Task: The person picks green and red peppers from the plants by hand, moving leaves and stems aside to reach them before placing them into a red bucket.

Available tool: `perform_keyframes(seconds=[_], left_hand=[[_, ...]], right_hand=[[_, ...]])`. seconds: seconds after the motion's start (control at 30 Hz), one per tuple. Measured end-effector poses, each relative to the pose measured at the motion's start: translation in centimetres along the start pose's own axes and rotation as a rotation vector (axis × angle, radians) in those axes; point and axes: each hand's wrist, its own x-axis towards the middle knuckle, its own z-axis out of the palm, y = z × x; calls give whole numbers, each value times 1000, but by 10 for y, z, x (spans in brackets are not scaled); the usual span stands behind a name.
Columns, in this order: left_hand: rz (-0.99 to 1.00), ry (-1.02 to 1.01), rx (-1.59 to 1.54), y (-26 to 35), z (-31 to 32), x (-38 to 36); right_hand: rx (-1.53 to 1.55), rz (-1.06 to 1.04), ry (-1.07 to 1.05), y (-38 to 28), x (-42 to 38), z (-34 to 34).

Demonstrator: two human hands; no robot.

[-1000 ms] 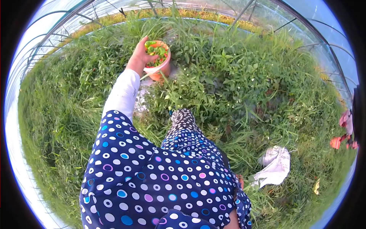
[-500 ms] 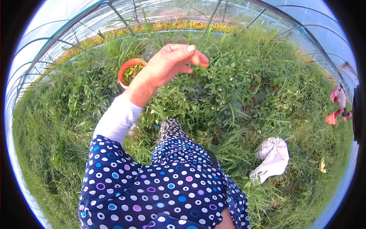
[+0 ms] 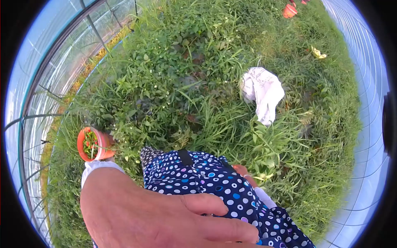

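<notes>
My left hand (image 3: 165, 215) fills the bottom of the view, very close to the camera, fingers stretched out to the right and holding nothing. It hovers over my dotted blue dress (image 3: 215, 182). An orange bucket (image 3: 82, 152) with green and red peppers inside stands in the grass at the left, just beyond my left sleeve. My right hand (image 3: 243, 170) shows only as a small patch past the dress edge, down among the leafy plants (image 3: 264, 153); its fingers are hidden.
A crumpled white cloth (image 3: 264, 89) lies on the weeds at upper right. A second orange bucket (image 3: 289, 10) stands far off at the top. The greenhouse's plastic wall and hoops (image 3: 45, 95) run along the left. Dense green plants cover the ground.
The view has swung round, so the bucket now sits low on the left. My left hand has come back from the plants to right under the camera.
</notes>
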Motion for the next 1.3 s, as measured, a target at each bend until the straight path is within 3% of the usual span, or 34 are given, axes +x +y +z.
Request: perform_keyframes(seconds=[0.07, 0.17, 0.27, 0.33, 0.4, 0.47, 0.6, 0.77, 0.83, 0.9, 0.93, 1.0, 1.07, 1.13, 1.27, 1.3], left_hand=[[-59, -104, 102, -4, -8, 3], [-163, -227, 266, -10, -26, 3], [-335, -323, 431, -15, -47, -4], [-241, -232, 428, -64, -103, -31], [-845, 130, 422, -50, -130, -50], [-901, 402, 312, -76, -166, -96], [-1176, 661, 252, -129, -233, -188], [-1379, 571, 262, -236, -299, -297], [-1189, 147, 655, -297, -328, -323], [-1020, -144, 953, -366, -359, -330], [-995, -173, 985, -402, -373, -340], [-1067, -420, 1178, -468, -398, -354], [-1314, -722, 1329, -513, -421, -382], [-1608, -673, 1427, -522, -435, -418], [-1733, -300, 1413, -457, -469, -520], [-1752, -152, 1328, -441, -474, -538]], right_hand=[[198, 25, -11, -29, 53, 16], [464, 84, -50, 56, 59, -6], [709, 194, -135, 117, 78, 34], [659, 202, -137, 62, 53, 6], [592, 162, -59, 3, 48, -13], [543, 143, 47, -38, 60, -20], [538, 40, 50, -112, 129, -18], [470, -22, 28, -227, 246, 28], [469, -15, 28, -252, 303, 51], [576, -169, 99, -252, 365, 77], [621, -246, 92, -244, 398, 88], [685, -281, 83, -227, 454, 111], [514, -343, 161, -218, 489, 131], [291, -291, 319, -205, 506, 164], [371, -186, -86, -193, 490, 268], [134, -241, -138, -209, 473, 282]])
